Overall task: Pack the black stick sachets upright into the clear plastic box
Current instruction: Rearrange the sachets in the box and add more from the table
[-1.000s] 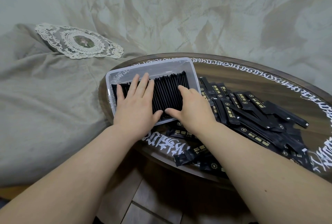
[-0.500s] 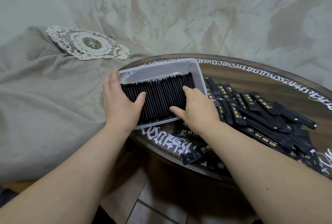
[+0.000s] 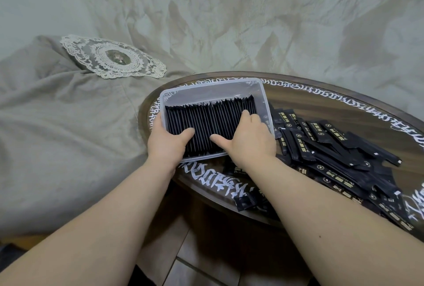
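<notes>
single head-worn wide-angle view, facing forward and down, close over the surface [image 3: 321, 111], forearms entering from below

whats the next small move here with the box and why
Probably push the row of black stick sachets toward the left hand with the right hand. The clear plastic box shows a gap at its right wall, and loose black sachets wait on the round table.
</notes>
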Available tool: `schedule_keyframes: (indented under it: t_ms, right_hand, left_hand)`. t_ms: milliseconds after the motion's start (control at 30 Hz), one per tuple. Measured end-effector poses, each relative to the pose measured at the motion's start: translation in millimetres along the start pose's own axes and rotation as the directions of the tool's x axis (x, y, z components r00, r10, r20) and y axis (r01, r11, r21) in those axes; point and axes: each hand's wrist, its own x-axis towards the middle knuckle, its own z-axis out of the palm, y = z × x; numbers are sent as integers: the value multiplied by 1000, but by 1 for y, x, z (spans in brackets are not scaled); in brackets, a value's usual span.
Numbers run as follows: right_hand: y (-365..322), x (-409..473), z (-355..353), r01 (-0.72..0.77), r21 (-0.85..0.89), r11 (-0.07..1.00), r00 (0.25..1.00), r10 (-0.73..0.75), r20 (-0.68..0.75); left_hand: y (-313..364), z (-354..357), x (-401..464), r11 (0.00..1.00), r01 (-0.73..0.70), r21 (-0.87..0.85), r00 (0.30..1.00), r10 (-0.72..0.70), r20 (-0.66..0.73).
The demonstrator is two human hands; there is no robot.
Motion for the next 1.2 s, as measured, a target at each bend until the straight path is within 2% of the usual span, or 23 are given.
schedule_keyframes:
  t_ms: [133,233,333,500,800,1000,1100,1200]
  right_hand:
    - [2,1,2,33,2,999,999,-33,-14]
    - [4,2,4,88,-31,996,996,-88,7]
    - [5,3,3,90,-35,995,996,-90,17]
    - [5,2,2,91,-20,996,996,-91,-16]
    - [9,0,0,120,48,992,993,-119,-27]
    - [6,-3,-3,248,59,967,968,-244,-63]
    - [7,-3,-1,322,72,944,943,-313,-114]
    - [10,-3,3,363,101,926,907,-326,-266]
  left_hand:
    - [-4,-1,4,1000,-2,-2,1000,2,23]
    - [-1,-3,7,997,20,-74,997,-15,70]
    - [3,-4,10,984,100,-148,994,-92,56]
    - [0,-4,15,976,181,-121,983,-177,36]
    - [-1,0,15,973,182,-140,983,-181,20]
    - [-1,4,14,973,165,-159,985,-170,-19]
    - [0,7,13,971,158,-180,985,-167,-32]
    - [2,8,13,957,169,-235,982,-183,-43]
